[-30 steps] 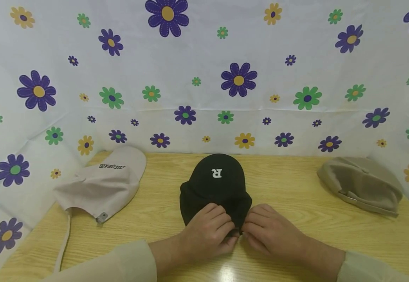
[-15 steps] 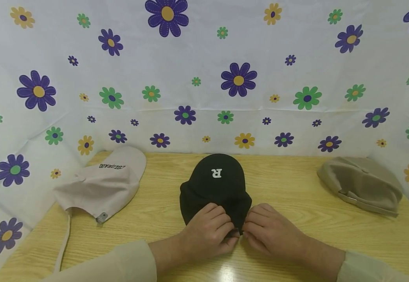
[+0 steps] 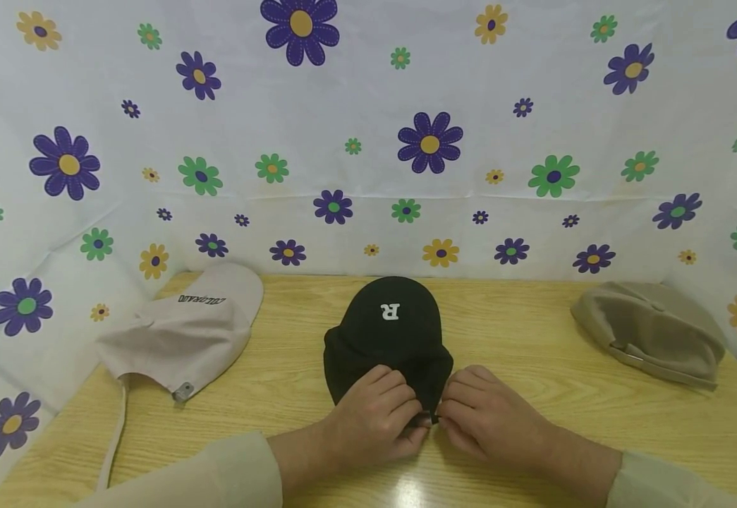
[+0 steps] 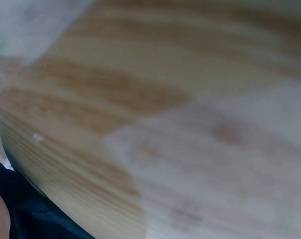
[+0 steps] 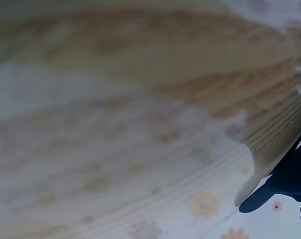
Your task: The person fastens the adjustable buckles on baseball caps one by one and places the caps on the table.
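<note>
A black cap (image 3: pixel 393 317) with a white letter R lies on the table in the middle of the head view, its brim toward the back. At its near edge, my left hand (image 3: pixel 374 416) pinches the black strap at the back of the cap between thumb and fingers. Just to the right, my right hand (image 3: pixel 491 420) pinches the other end, and a short dark bit of strap (image 3: pixel 434 419) shows between the fingertips. Part of the black cap (image 4: pixel 36 211) enters the lower left of the left wrist view. The right wrist view has the cap (image 5: pixel 289 174) at its right edge.
On the left of the wooden table (image 3: pixel 508 317) lies a pale cap (image 3: pixel 184 342) marked COLORADO, its long strap (image 3: pixel 114 437) trailing toward the front. An olive-brown cap (image 3: pixel 650 331) sits at the right. A white flowered cloth (image 3: pixel 355 92) hangs behind and at both sides.
Slightly more of the dark strap shows between my fingertips than before. Both hands otherwise keep their place at the near edge, and the caps lie as they did.
</note>
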Available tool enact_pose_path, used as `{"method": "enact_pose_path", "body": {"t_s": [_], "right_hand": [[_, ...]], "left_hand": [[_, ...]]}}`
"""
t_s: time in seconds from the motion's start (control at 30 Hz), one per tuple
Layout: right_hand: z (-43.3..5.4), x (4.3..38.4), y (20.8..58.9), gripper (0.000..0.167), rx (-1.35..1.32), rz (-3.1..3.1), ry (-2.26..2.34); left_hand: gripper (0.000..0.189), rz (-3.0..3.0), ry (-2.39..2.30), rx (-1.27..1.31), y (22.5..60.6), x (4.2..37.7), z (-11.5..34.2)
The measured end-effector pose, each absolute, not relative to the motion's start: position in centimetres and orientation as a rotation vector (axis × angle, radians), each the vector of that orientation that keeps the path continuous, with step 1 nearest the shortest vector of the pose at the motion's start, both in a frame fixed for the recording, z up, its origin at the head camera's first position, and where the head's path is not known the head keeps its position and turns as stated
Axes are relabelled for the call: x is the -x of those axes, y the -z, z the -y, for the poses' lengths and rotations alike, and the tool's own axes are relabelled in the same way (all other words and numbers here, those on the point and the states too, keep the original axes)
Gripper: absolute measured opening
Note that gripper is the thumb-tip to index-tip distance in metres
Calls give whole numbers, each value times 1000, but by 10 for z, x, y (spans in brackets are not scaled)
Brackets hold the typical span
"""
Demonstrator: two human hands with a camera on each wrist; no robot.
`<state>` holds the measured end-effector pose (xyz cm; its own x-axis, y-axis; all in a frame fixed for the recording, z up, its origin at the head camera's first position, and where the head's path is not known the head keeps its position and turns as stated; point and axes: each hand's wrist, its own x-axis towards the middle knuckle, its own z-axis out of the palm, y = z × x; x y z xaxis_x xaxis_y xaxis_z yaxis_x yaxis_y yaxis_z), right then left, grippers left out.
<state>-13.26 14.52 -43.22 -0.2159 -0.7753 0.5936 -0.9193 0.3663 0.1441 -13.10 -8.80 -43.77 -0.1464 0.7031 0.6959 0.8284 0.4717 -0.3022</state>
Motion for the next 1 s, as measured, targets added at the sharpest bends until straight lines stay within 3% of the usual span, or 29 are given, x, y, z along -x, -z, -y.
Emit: {"method": "enact_pose_path", "body": {"t_s": [1.0], "right_hand": [[-146, 133, 432, 29, -1430, 2044, -328]], "left_hand": [[16, 1868, 193, 1280, 438, 132, 88]]}}
